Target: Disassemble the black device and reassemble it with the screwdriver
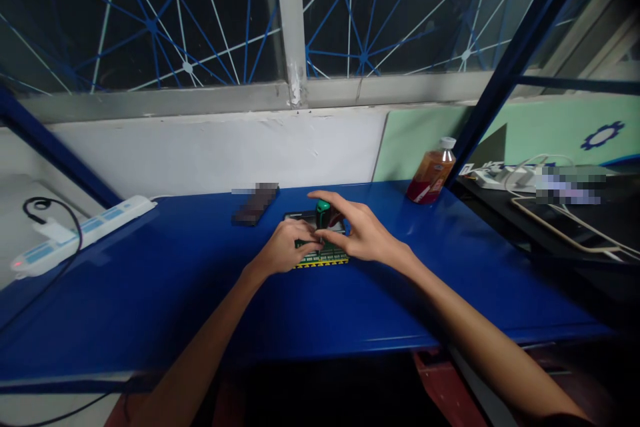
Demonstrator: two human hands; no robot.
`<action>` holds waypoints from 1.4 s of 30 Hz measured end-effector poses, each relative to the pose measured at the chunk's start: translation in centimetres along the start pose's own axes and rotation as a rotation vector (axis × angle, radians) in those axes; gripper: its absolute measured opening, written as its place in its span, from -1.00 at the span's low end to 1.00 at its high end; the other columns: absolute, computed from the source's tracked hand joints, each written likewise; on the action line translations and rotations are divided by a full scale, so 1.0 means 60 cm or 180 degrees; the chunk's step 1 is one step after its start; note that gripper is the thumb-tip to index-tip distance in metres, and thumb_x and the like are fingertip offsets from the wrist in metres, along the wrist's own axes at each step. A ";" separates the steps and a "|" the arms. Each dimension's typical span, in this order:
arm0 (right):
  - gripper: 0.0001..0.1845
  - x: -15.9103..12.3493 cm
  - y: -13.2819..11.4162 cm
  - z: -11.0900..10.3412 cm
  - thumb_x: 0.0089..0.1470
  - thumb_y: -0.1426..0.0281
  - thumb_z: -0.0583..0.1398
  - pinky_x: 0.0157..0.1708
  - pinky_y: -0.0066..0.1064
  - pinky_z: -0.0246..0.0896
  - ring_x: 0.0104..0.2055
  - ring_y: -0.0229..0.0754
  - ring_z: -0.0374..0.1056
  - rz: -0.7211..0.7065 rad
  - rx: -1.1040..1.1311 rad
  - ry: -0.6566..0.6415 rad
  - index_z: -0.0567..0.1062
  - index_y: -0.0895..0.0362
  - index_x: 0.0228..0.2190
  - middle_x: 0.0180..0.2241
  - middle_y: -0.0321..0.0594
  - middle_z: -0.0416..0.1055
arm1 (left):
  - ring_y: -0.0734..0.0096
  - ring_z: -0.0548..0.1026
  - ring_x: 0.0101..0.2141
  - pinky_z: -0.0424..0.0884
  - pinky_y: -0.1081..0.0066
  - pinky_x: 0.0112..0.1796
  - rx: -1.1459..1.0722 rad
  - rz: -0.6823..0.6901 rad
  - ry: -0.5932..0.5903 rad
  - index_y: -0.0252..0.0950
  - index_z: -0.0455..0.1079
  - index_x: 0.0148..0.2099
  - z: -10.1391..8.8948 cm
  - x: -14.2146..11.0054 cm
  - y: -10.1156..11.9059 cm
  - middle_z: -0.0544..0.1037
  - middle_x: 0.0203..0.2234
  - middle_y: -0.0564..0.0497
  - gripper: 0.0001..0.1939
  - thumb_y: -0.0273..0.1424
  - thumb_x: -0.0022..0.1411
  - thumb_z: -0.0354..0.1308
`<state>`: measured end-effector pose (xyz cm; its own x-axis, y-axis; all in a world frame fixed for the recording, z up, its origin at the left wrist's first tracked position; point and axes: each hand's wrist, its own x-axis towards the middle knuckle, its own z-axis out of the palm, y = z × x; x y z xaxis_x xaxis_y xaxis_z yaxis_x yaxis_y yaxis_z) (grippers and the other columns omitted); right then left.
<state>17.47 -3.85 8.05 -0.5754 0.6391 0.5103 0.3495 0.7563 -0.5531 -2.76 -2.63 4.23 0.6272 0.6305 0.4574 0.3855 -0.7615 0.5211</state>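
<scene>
A screwdriver [323, 213] with a green and black handle stands upright, and my right hand [363, 230] is closed around it, thumb low and index finger reaching past its top. From the other side, my left hand [287, 247] brings its thumb and fingertips together at the foot of the screwdriver. What those fingertips pinch, if anything, is too small to make out. Beneath both hands lies a flat green case [327, 257] with a yellow and black front edge and rows of small light marks. The hands cover much of it.
The case lies on a blue table [320, 320]. Behind it to the left is a dark, partly blurred flat object [256, 205]. A drink bottle [433, 171] stands at the back right. At left lies a white power strip [85, 233] with a black cable [80, 247].
</scene>
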 end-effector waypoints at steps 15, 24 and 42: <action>-0.39 0.005 0.001 0.019 0.12 0.21 0.16 -0.36 -0.27 0.23 -0.36 -0.14 0.34 0.0065 -0.0634 0.0049 0.17 0.12 0.15 -0.19 -0.11 0.44 | 0.31 0.51 -0.31 0.37 0.35 -0.24 0.0077 -0.0094 0.0040 -0.32 0.54 -0.41 0.003 -0.006 -0.008 0.58 -0.42 -0.04 -0.83 -0.35 0.17 0.24; -0.36 0.004 -0.005 0.011 0.17 0.41 0.07 -0.15 -0.18 0.34 -0.18 -0.13 0.37 -0.0272 0.0142 -0.0004 0.05 0.03 0.25 -0.02 -0.13 0.39 | 0.39 0.49 -0.43 0.36 0.42 -0.35 0.0033 -0.0025 0.0041 -0.28 0.55 -0.44 0.007 -0.004 -0.013 0.54 -0.56 0.03 -0.78 -0.37 0.23 0.19; -0.46 0.000 -0.004 0.017 0.16 0.36 0.08 -0.27 -0.23 0.29 -0.27 -0.15 0.36 -0.0042 -0.0285 0.0148 0.16 0.07 0.17 -0.10 -0.13 0.42 | 0.34 0.51 -0.32 0.38 0.38 -0.27 0.0052 -0.0126 -0.0203 -0.26 0.57 -0.36 0.003 -0.002 -0.004 0.58 -0.42 0.01 -0.79 -0.38 0.27 0.13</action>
<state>16.62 -4.19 7.48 -0.5461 0.6332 0.5485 0.4080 0.7729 -0.4860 -2.79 -2.56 3.90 0.6530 0.6496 0.3895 0.4215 -0.7389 0.5257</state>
